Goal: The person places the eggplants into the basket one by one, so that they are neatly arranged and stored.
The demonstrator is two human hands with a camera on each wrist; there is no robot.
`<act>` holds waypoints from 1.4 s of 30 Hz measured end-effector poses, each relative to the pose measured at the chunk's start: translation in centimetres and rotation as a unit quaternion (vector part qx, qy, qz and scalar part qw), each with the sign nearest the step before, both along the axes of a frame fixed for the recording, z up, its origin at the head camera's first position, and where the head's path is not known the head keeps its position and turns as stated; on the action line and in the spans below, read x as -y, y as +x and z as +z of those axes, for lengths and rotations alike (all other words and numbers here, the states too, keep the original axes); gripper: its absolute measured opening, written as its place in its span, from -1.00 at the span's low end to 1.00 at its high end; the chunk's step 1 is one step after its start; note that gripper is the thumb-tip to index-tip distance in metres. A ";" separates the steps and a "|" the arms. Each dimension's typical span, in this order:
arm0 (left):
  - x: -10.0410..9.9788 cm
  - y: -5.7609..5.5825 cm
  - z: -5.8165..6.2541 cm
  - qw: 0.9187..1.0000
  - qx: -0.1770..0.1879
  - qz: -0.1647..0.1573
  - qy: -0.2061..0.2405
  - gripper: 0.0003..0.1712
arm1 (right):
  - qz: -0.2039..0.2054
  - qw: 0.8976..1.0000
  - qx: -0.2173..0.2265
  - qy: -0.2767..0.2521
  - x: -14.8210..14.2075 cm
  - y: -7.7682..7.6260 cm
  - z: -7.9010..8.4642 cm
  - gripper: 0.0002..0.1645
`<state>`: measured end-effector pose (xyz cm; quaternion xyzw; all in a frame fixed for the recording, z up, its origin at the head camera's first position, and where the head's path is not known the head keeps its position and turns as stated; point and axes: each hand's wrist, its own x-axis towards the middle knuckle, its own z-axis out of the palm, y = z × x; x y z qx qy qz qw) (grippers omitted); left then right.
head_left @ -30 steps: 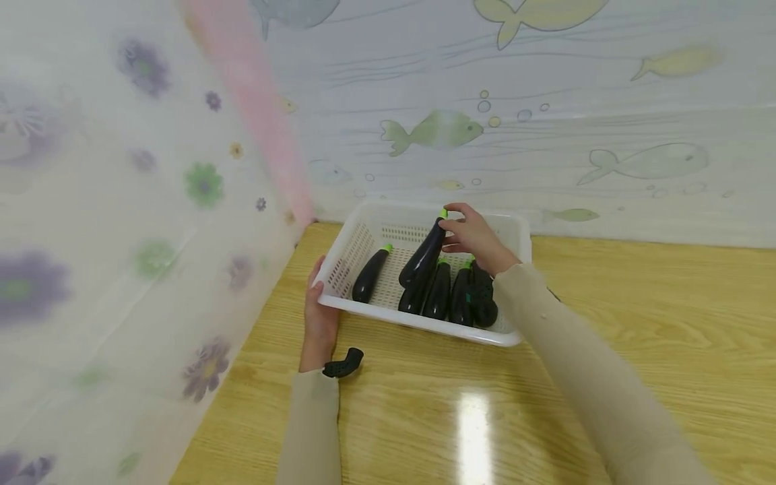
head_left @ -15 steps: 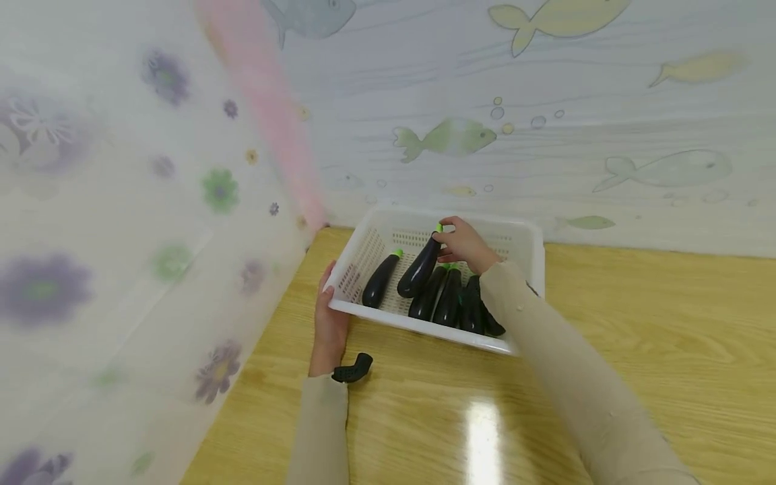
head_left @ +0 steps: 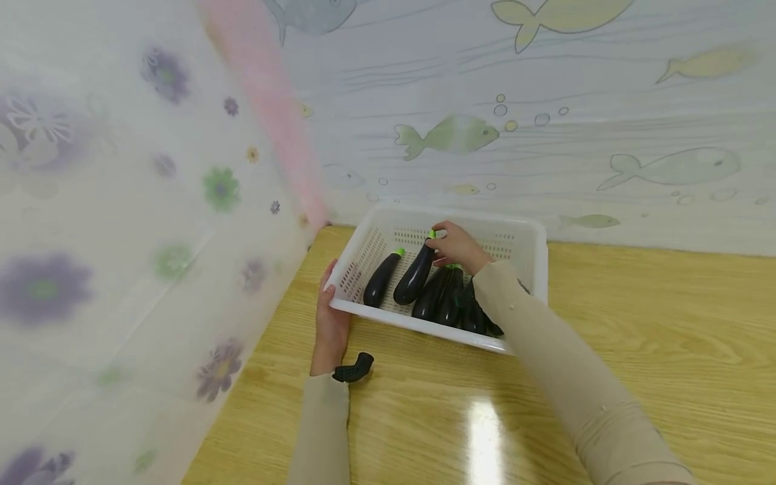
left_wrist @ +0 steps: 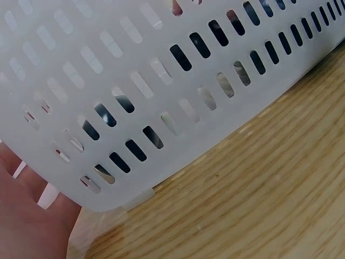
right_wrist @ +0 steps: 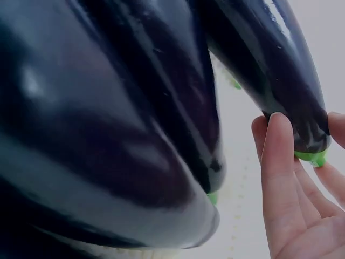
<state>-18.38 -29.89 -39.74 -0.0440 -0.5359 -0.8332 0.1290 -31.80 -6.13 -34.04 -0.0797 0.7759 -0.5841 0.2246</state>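
My right hand (head_left: pixel 459 247) pinches an eggplant (head_left: pixel 414 276) near its green stem end, inside a white plastic basket (head_left: pixel 376 314). The eggplant slants, its thick end toward the basket's front wall. To its left, apart from it, lies another eggplant (head_left: pixel 382 279). Several more eggplants (head_left: pixel 432 293) lie side by side to the right, partly hidden by the right forearm; the right wrist view shows those eggplants (right_wrist: pixel 97 108) close up. My left hand (head_left: pixel 332 323) grips the basket's front left corner, thumb on the rim and fingers outside the slotted wall.
The basket stands on a wood-grain table (head_left: pixel 412 404), close to a wall covering (head_left: pixel 436 87) printed with fish. A flowered covering (head_left: pixel 121 222) borders the table on the left. A black curved piece (head_left: pixel 354 368) is at the left wrist.
My right hand has moved left and down with the eggplant, away from the right-hand group and toward the lone one. My left hand keeps its hold on the basket. The head view has shifted slightly.
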 end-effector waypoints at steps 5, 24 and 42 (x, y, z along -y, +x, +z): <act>0.0 0.0 -0.2 1.000 -0.003 -0.002 -0.004 -0.34 | 0.022 0.999 -0.021 0.031 0.5 0.3 -0.4 -0.36; -0.1 -0.2 0.0 1.000 -0.008 0.003 0.000 -0.33 | 0.082 0.994 -0.015 0.075 0.3 0.2 -0.8 -0.36; 0.2 0.1 -0.2 1.000 -0.006 0.000 -0.003 -0.33 | 0.095 0.994 -0.058 0.008 -1.3 0.5 2.9 -0.45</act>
